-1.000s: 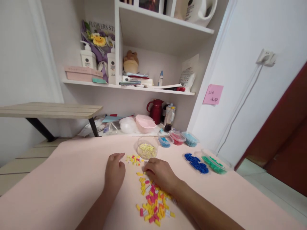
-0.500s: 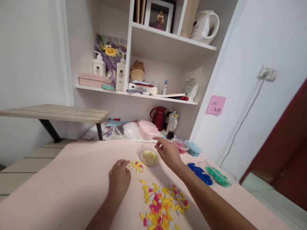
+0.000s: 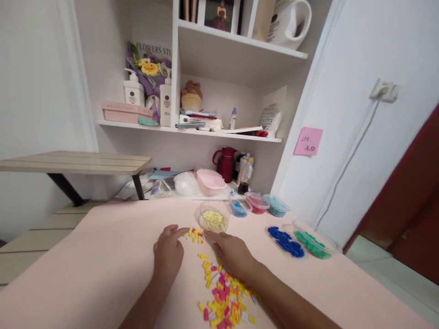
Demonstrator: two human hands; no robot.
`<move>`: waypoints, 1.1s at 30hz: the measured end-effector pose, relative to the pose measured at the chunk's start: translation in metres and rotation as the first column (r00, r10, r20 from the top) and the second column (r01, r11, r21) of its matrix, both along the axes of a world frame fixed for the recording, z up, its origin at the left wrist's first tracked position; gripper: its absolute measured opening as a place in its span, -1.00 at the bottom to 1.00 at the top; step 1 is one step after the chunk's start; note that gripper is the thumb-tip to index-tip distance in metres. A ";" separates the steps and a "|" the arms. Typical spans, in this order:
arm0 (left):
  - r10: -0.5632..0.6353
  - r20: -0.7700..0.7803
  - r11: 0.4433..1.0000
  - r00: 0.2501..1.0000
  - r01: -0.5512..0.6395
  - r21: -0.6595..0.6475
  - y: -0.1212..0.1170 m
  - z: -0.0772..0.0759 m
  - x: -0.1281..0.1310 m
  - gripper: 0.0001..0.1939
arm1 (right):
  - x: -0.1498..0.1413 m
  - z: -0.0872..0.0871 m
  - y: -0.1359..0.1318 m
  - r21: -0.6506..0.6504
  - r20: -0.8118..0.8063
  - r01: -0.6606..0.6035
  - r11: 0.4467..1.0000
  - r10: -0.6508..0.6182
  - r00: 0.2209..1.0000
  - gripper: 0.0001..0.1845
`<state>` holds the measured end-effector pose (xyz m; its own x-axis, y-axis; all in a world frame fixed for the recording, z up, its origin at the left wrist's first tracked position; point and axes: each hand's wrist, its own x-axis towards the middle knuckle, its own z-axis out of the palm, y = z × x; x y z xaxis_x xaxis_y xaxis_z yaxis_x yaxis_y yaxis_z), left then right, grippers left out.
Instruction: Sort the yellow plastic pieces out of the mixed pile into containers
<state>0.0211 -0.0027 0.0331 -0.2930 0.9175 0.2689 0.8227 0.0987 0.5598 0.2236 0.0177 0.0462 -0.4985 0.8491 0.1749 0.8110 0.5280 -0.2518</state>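
A small pile of mixed yellow, pink and white plastic pieces (image 3: 195, 235) lies on the pink tabletop. My left hand (image 3: 168, 251) is at its left side, index finger stretched out to the pile and the others loosely bent. From the right, my right hand (image 3: 233, 253) reaches to the same pile with its fingers extended; its fingertips are at the pile's edge. Behind the pile stands a clear round tub (image 3: 213, 220) of pale yellow pieces. Closer to me, a larger spread of yellow, pink, orange and white pieces (image 3: 224, 292) lies partly under my right hand and forearm.
At the right are dark blue pieces (image 3: 285, 242) and a clear tub of green pieces (image 3: 313, 244). Tubs of blue (image 3: 239, 208), red (image 3: 257, 203) and light blue pieces (image 3: 276, 206) stand at the back. A pink lidded box (image 3: 211, 180) and red jug (image 3: 225, 164) are behind.
My right hand has moved from beside the tub of pale yellow pieces down and left to the small pile. My left hand's index finger now stretches further out. The view has shifted slightly.
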 end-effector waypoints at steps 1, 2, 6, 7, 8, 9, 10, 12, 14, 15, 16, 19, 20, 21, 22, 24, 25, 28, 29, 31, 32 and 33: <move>-0.008 -0.008 1.000 1.000 0.008 -0.003 0.000 0.000 0.000 -0.36 | -0.001 0.001 0.000 0.004 0.037 -0.004 1.000 0.004 0.999 -0.53; -0.018 -0.019 1.000 1.000 0.018 -0.005 0.001 -0.001 0.000 -0.36 | -0.002 0.002 0.001 0.009 0.059 -0.007 1.000 0.007 0.998 -0.55; -0.086 -0.077 0.996 0.993 0.084 -0.018 0.003 -0.006 0.000 -0.33 | 0.002 0.001 0.001 0.000 -0.033 -0.050 0.999 0.050 0.998 -0.64; -0.105 -0.093 0.994 0.990 0.103 -0.026 0.003 -0.007 0.001 -0.33 | 0.005 -0.001 0.001 -0.008 -0.075 -0.063 0.998 0.062 0.995 -0.65; -0.124 -0.107 0.992 0.987 0.121 -0.034 0.003 -0.008 0.001 -0.33 | 0.008 -0.002 0.001 -0.012 -0.114 -0.068 0.998 0.067 0.991 -0.65; -0.138 -0.120 0.990 0.983 0.134 -0.041 0.003 -0.009 0.002 -0.33 | 0.010 -0.004 0.000 -0.009 -0.144 -0.066 0.998 0.064 0.987 -0.65; -0.150 -0.134 0.988 0.979 0.145 -0.046 0.003 -0.009 0.003 -0.32 | 0.012 -0.005 0.000 0.000 -0.164 -0.055 0.998 0.055 0.985 -0.64; -0.166 -0.167 0.986 0.972 0.161 -0.046 0.002 -0.009 0.005 -0.31 | 0.012 -0.006 -0.001 0.030 -0.159 -0.033 0.999 0.038 0.987 -0.57; -0.180 -0.200 0.984 0.963 0.175 -0.042 0.000 -0.009 0.007 -0.29 | 0.009 -0.004 -0.002 0.051 -0.083 -0.043 0.998 0.047 0.995 -0.48; -0.192 -0.213 0.981 0.958 0.187 -0.043 0.000 -0.009 0.008 -0.28 | 0.007 -0.003 -0.001 0.055 -0.030 -0.052 0.997 0.054 0.998 -0.44; -0.206 -0.222 0.979 0.953 0.201 -0.045 0.000 -0.009 0.008 -0.27 | 0.004 -0.002 -0.001 0.055 0.021 -0.058 0.997 0.057 0.998 -0.42; -0.244 -0.233 0.970 0.941 0.237 -0.060 -0.001 -0.010 0.009 -0.25 | -0.001 0.000 0.000 0.043 0.101 -0.042 0.998 0.037 0.994 -0.42; -0.251 -0.231 0.968 0.940 0.242 -0.064 0.000 -0.010 0.009 -0.25 | -0.002 -0.001 0.000 0.040 0.089 -0.028 0.999 0.025 0.996 -0.45; -0.255 -0.225 0.967 0.940 0.246 -0.068 0.000 -0.010 0.009 -0.25 | -0.001 -0.001 0.000 0.035 0.063 -0.016 0.999 0.013 0.998 -0.50; -0.261 -0.219 0.965 0.940 0.251 -0.071 -0.001 -0.009 0.009 -0.26 | 0.001 -0.003 0.000 0.030 0.024 -0.005 1.000 0.004 1.000 -0.55; -0.278 -0.206 0.961 0.938 0.271 -0.062 -0.001 -0.007 0.010 -0.28 | 0.005 -0.005 0.000 0.025 -0.062 0.012 1.000 -0.010 0.998 -0.62; -0.286 -0.200 0.958 0.937 0.282 -0.049 -0.001 -0.007 0.011 -0.29 | 0.007 -0.007 -0.001 0.026 -0.095 0.016 1.000 -0.014 0.995 -0.62; -0.288 -0.191 0.956 0.938 0.294 0.003 -0.002 -0.007 0.013 -0.28 | 0.010 -0.008 -0.003 0.042 -0.116 0.025 0.999 -0.020 0.993 -0.53; -0.282 -0.190 0.957 0.940 0.289 0.011 -0.002 -0.008 0.013 -0.28 | 0.010 -0.008 -0.004 0.049 -0.100 0.025 0.998 -0.020 0.995 -0.48; -0.274 -0.196 0.960 0.942 0.281 0.009 -0.002 -0.009 0.013 -0.28 | 0.008 -0.007 -0.004 0.058 -0.054 0.023 0.998 -0.020 0.998 -0.44; -0.272 -0.201 0.960 0.941 0.279 0.003 -0.002 -0.009 0.013 -0.28 | 0.007 -0.006 -0.005 0.061 -0.032 0.019 0.998 -0.017 0.999 -0.44; -0.274 -0.206 0.960 0.939 0.279 -0.004 -0.002 -0.010 0.014 -0.28 | 0.006 -0.006 -0.005 0.062 -0.015 0.015 0.998 -0.014 1.000 -0.44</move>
<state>0.0346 -0.0050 0.0236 0.0343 0.9467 0.3203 0.9117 -0.1610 0.3780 0.2299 0.0128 0.0405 -0.4834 0.8433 0.2348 0.8152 0.5314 -0.2304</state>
